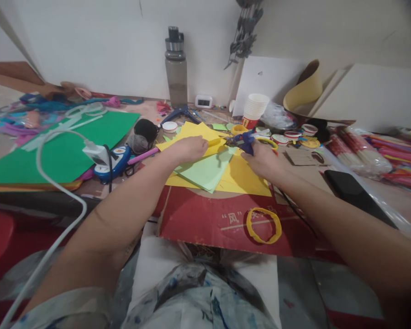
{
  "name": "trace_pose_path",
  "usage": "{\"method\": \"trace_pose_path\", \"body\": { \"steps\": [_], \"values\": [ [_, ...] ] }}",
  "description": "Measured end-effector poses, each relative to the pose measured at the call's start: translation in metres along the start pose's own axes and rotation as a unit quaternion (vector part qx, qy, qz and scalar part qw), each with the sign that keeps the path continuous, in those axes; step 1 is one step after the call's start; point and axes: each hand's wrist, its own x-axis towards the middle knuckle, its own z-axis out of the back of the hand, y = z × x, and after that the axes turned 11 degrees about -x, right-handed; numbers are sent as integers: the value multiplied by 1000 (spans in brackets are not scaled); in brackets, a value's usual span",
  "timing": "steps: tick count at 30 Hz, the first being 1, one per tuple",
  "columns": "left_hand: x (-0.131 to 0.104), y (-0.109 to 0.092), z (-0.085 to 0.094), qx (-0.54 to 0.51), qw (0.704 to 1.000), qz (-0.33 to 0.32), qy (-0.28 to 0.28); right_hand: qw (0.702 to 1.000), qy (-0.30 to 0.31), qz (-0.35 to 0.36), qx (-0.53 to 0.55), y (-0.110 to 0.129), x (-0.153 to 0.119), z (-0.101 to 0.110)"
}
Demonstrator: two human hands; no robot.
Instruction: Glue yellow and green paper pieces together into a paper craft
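My left hand [193,148] reaches over the paper pile, its fingers closed on a narrow yellow paper strip [215,145]. My right hand [262,160] grips blue-handled scissors [245,140], their blades pointing left toward the strip; whether they touch it I cannot tell. Below both hands lie light green paper sheets [205,172] on top of yellow paper [250,179]. Another yellow ring [270,142] shows just behind my right hand. Closer to me, a yellow paper ring [278,228] rests on a red cardboard sheet [198,219].
Green sheets [106,137] and a blue device with a plugged-in white charger [97,153] are at left. A bottle [176,77] and stacked paper cups [255,109] stand behind. At right lie a black phone [358,196] and bagged craft sticks [366,148].
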Motion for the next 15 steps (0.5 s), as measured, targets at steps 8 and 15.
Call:
{"method": "trace_pose_path", "body": {
  "steps": [8,15],
  "values": [
    [3,2,-2,6,1000,-24,12,999,-8,-18,31,10,21,-14],
    [3,2,-1,-11,1000,-1,0,1000,-14,2,21,1,16,-14]
  ]
}}
